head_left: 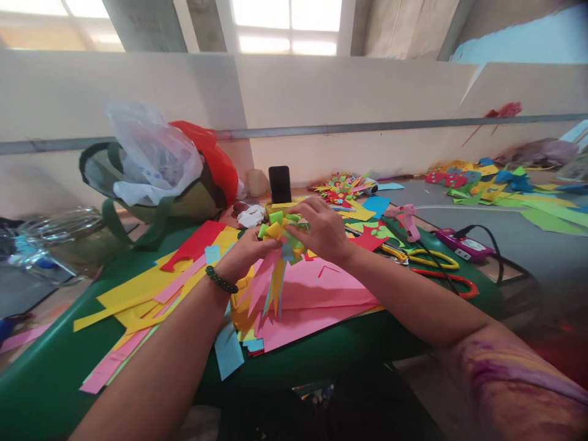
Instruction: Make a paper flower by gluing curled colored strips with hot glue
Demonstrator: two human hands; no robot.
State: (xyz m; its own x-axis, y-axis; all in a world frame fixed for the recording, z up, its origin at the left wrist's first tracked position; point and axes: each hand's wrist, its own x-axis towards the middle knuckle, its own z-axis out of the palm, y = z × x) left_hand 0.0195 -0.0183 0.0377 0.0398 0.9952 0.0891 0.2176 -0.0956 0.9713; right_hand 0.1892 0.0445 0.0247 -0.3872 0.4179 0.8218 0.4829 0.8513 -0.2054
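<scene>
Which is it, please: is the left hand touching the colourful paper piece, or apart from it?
Touching: the head view shows the left hand holding the colourful paper piece, with its thumb across the near side.

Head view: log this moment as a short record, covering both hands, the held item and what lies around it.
Left hand: holding a looped paper piece
Right hand: thumb and fingers at its right side; exact grip unclear
Held item: green and yellow loops above, pink, yellow and blue strips hanging below
Underneath: pink sheets on a green surface
Behind: upright black phone
Right side: pink glue gun, purple box with black cord
</scene>
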